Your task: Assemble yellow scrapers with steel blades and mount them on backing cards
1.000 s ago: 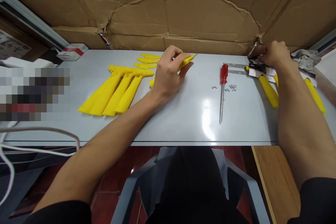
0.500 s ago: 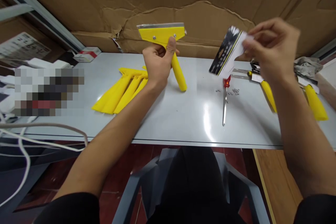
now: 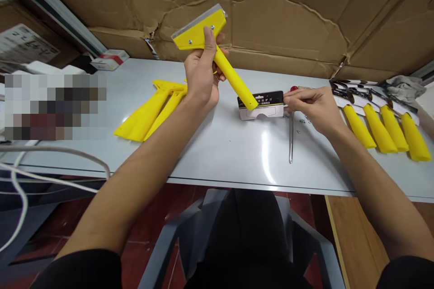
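Observation:
My left hand point(image 3: 203, 70) is closed around a yellow scraper point(image 3: 232, 72) just below its head, thumb on the front. The head, with two screws and a clear cover along its blade edge, points up and left; the handle slants down to the right. Between thumb and fingers, my right hand point(image 3: 312, 106) pinches the right edge of a black-and-white packaging card point(image 3: 261, 110). The handle's lower end overlaps the card in view; whether they touch I cannot tell. Behind the right fingers, a screwdriver point(image 3: 290, 140) with a red handle lies on the table beside several small screws point(image 3: 304, 119).
Several yellow scraper handles point(image 3: 145, 115) lie at the left. Carded yellow scrapers point(image 3: 384, 131) line up at the right, near a grey cloth point(image 3: 403, 88). Cardboard point(image 3: 271, 31) stands behind the table point(image 3: 217, 158). White cables point(image 3: 50, 185) hang at the left; a small box point(image 3: 110, 59) sits behind.
My right hand has lowered the card and brought it left, turning it level under the scraper handle. The scraper has tilted, its head rising and its handle end swinging right.

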Tool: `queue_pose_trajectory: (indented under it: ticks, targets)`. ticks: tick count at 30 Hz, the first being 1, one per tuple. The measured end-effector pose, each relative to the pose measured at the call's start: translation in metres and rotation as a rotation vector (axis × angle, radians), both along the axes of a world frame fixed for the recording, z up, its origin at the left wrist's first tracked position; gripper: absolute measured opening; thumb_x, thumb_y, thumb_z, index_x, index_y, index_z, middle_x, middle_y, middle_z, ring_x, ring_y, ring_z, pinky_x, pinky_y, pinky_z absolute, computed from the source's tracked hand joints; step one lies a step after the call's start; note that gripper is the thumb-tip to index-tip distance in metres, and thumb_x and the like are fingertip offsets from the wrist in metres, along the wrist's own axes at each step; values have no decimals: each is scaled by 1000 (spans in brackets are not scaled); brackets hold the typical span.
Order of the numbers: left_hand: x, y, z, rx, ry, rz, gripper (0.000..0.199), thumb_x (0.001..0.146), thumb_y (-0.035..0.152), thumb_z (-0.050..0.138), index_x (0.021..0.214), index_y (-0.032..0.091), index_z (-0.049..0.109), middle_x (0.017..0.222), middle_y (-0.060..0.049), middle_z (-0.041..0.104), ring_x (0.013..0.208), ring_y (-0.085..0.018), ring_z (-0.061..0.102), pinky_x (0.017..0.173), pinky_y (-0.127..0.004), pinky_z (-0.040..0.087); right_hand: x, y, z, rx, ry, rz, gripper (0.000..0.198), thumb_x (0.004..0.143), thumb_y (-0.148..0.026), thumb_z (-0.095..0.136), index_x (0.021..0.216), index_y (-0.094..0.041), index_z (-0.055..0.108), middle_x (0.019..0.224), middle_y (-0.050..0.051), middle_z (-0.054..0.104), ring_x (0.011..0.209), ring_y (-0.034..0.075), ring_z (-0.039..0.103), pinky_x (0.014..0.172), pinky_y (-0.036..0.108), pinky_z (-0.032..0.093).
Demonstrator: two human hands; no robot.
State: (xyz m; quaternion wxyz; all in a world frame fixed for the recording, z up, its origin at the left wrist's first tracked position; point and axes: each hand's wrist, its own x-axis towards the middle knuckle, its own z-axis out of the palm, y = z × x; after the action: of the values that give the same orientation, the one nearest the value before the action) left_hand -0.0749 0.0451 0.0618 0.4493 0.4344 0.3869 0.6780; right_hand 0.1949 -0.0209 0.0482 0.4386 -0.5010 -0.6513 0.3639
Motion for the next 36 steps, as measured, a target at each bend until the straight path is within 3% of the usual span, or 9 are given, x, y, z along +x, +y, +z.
queue_pose_trajectory:
  ticks: [3, 8, 12, 15, 22, 28, 30, 33, 36]
  targets:
    - [1, -4, 6, -25, -56, 7, 52, 83, 79, 80, 96, 30, 71, 78, -2, 67, 68, -15, 51, 56, -35, 33, -5, -3, -3, 49, -96, 50, 25, 81, -39, 84, 86, -15, 84, 105, 10, 75, 100, 14, 71, 80, 25, 64]
    - [-8, -5, 18, -27, -175, 5, 39, 109, 64, 53, 97, 31, 69, 82, -1, 67, 78, -15, 59, 62, -34, 40, -17, -15, -4, 162, -121, 107, 23, 86, -34, 75, 98, -18, 86, 117, 9, 70, 100, 10, 66, 69, 21, 61]
    - [-17, -1, 18, 16, -193, -43, 38, 107, 66, 52, 103, 31, 66, 81, 2, 64, 79, -13, 56, 67, -33, 41, -22, -24, 0, 292, -142, 89, 21, 91, -34, 70, 100, -25, 86, 111, 7, 67, 93, 7, 62, 61, 17, 54]
    - [-19, 1, 16, 17, -173, -68, 42, 107, 69, 48, 108, 29, 63, 82, 3, 62, 77, -12, 52, 68, -33, 40, -22, -25, 1, 350, -197, 53, 20, 87, -41, 78, 98, -26, 87, 105, 7, 67, 90, 7, 60, 63, 18, 55]
    - [-8, -6, 14, 33, 1, -65, 44, 106, 71, 49, 108, 30, 64, 83, 2, 63, 77, -12, 56, 68, -34, 39, -20, -21, -9, 256, -135, 96, 47, 74, -46, 92, 117, -29, 83, 129, 8, 59, 112, 13, 61, 78, 24, 69]
    - [9, -14, 6, 121, 50, -116, 59, 87, 86, 70, 88, 27, 70, 79, 0, 68, 61, -10, 48, 50, -32, 37, -21, -19, -10, 45, 110, 109, 74, 61, -47, 100, 129, -28, 78, 146, 8, 50, 117, 12, 61, 77, 18, 67]
    - [13, -17, 4, 141, 80, -148, 60, 83, 86, 73, 86, 26, 72, 78, 0, 68, 60, -10, 52, 48, -31, 39, -22, -18, -11, 20, 172, 115, 74, 61, -46, 100, 128, -26, 78, 146, 8, 52, 119, 13, 62, 87, 23, 68]
    - [18, -22, 3, 131, 129, -132, 58, 85, 83, 75, 85, 25, 74, 80, -1, 72, 63, -11, 61, 49, -28, 43, -25, -17, -13, 28, 219, 129, 65, 64, -42, 99, 123, -23, 79, 142, 8, 58, 131, 16, 62, 115, 33, 63]
    - [22, -26, 0, 131, 165, -132, 54, 83, 78, 80, 82, 25, 75, 84, -2, 76, 74, -14, 71, 52, -25, 47, -27, -19, -12, -17, 279, 140, 61, 67, -42, 96, 122, -24, 77, 147, 6, 59, 130, 16, 64, 118, 37, 62]
